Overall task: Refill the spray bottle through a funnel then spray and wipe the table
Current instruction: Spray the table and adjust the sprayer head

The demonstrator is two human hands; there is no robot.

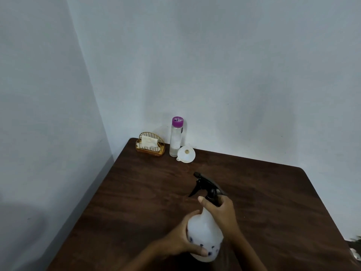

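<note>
Near the front of the surface (148, 192), close to the person's body, the white spray bottle (205, 229) is held between both hands, its black trigger head (205, 183) pointing away toward the far corner. The left hand (181, 241) wraps round the lower body of the bottle, fingers curled behind it and thumb across the near side by the small dark print. This reads as a steadying hold so the bottle does not turn. The right hand (222, 211) grips the black collar at the neck, thumb on the left and fingers curled round the far side. That is the grip one takes to unscrew the head, so my judgement is that opening the bottle is the step in hand and no refilling has begun. Whether the base rests on the surface or is lifted just off it cannot be told from this angle. Well apart, in the far left corner by the wall, the supplies wait together. A white funnel (186, 154) lies tipped over, just beside a tall clear bottle (175, 139) that stands upright with its purple cap (177, 121) on and probably holds the refill liquid. Left of that stands a gold wire holder (150, 151) with a white tissue (149, 142) in it, likely meant for the wiping. Neither hand touches any of these.
</note>
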